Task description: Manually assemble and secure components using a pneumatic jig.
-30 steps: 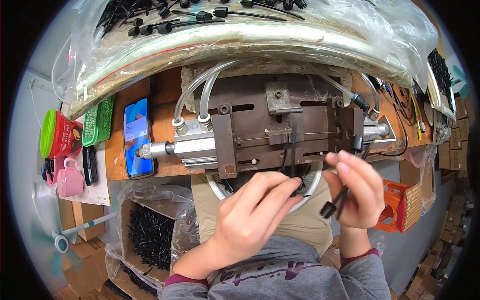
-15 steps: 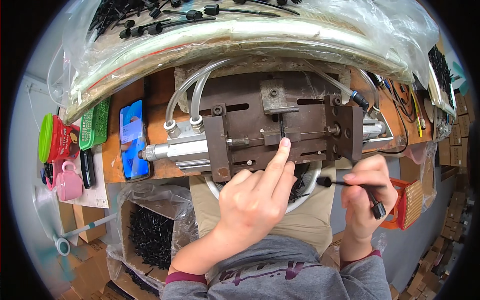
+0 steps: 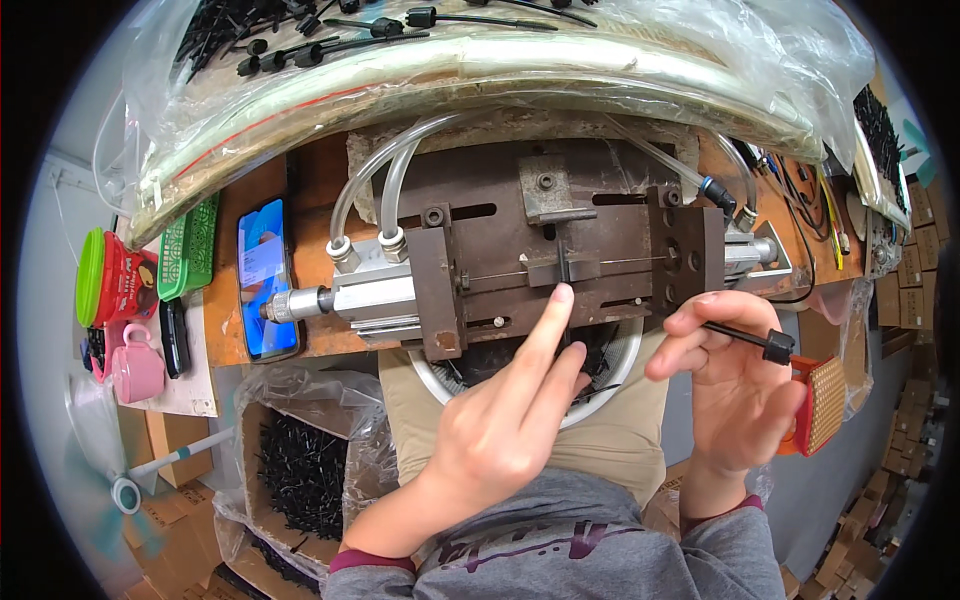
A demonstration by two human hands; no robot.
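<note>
Black strip on small block: seat it square, finger clear

Clock hub = small block (image 3: 587, 271), 12 pointing away from the wearer. Black strip (image 3: 564, 262) lies across it, running approx. 12 to 6, mid brown fixture (image 3: 490, 240).

Doing it well, IMO: light, even push w/ the index pad only, strip kept in line, no twist; check it sits level, then get the fingertip off the block, as the silver cylinder (image 3: 378, 301) at 9 could make this a pinch spot. Spare part best held out at 4, away from the fixture edge.

Fingers: L hand (image 3: 510, 430), betw. 6 & 7, has index out straight, tip at the strip's near end, apparently touching. Middle finger's close by, narrow gap; thumb's hidden, so can't tell re any pinch. R hand (image 3: 730, 385), approx. 4, is loosely half-curled, holding a capped piece (image 3: 778, 347) among the fingers, cap toward 3-4; exact grip partly hidden.
</note>
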